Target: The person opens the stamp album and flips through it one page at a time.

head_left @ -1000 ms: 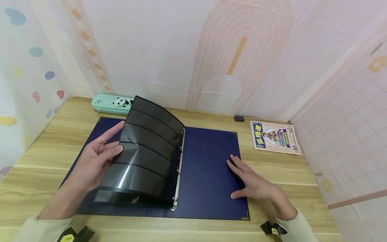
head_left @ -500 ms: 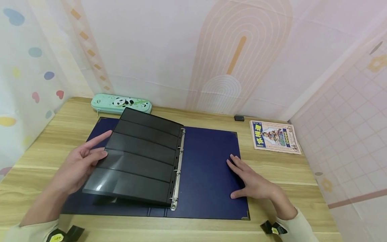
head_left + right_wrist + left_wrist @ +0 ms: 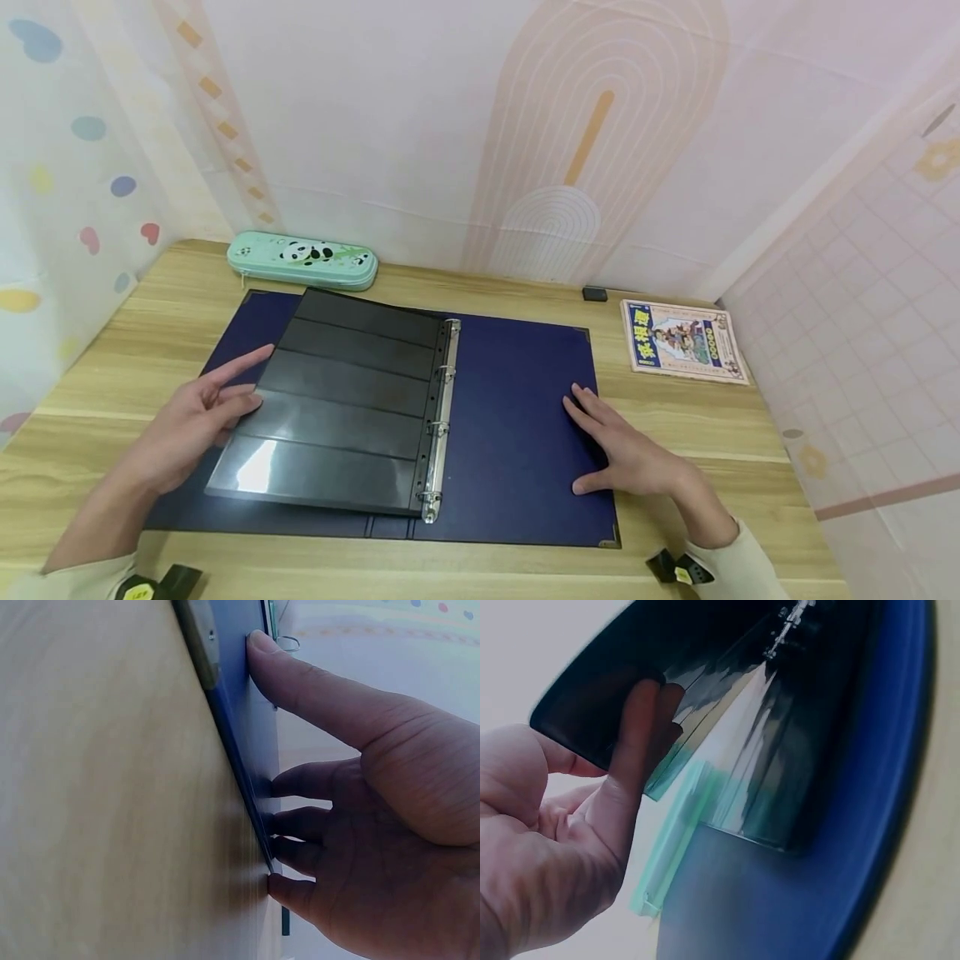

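A navy ring binder lies spread flat on the wooden table. Its black pocket pages are on the left side of the metal rings. At the pages' left edge my left hand pinches a page between thumb and fingers, the thumb on top. In the left wrist view that page is curved and raised off the sheets beneath it. My right hand rests with spread fingers on the binder's bare right cover, near its outer edge; the right wrist view shows the fingertips touching the cover.
A mint pencil case with a panda picture stands behind the binder. At the back right lie a small black object and a colourful booklet. Patterned cloth walls border the table.
My left hand has moved left and down with the page, which has swung from steeply raised and bowed to nearly flat on the left side. The right hand has stayed still.
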`<state>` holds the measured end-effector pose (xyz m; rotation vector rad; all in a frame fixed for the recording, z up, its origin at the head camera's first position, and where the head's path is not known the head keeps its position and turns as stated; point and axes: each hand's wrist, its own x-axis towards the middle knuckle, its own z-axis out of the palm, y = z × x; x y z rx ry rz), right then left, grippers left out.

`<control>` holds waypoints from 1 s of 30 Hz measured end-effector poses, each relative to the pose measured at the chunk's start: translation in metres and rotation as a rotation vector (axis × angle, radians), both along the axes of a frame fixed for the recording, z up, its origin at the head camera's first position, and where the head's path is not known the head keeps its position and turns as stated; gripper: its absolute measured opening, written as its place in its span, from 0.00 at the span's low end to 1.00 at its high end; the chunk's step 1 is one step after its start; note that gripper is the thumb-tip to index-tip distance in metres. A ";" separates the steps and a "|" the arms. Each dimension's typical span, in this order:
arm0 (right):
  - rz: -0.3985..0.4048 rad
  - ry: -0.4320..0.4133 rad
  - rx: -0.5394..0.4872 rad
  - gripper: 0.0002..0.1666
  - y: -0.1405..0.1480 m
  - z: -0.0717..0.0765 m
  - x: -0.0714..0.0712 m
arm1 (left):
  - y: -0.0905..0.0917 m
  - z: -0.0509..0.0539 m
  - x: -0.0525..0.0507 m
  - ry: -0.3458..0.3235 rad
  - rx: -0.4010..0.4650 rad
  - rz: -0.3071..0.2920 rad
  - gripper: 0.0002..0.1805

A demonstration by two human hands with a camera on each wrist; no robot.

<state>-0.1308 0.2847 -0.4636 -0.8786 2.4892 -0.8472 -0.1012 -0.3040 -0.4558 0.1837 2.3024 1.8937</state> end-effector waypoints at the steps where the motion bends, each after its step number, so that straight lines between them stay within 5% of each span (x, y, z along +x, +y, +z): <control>1: -0.003 0.002 -0.005 0.69 0.002 -0.005 -0.002 | 0.000 -0.001 0.000 0.002 -0.029 0.001 0.35; 6: -0.006 0.023 -0.017 0.70 0.010 -0.020 -0.005 | 0.000 -0.007 -0.001 0.023 -0.128 0.005 0.36; 15: 0.028 0.046 -0.031 0.68 0.003 -0.003 0.001 | 0.009 -0.008 -0.001 0.055 -0.370 0.014 0.36; 20: 0.010 0.013 -0.032 0.68 0.003 -0.002 0.001 | 0.015 -0.010 -0.002 0.118 -0.534 0.091 0.39; 30: 0.013 0.037 -0.042 0.69 0.010 -0.017 -0.004 | 0.017 -0.012 -0.003 0.130 -0.614 0.061 0.43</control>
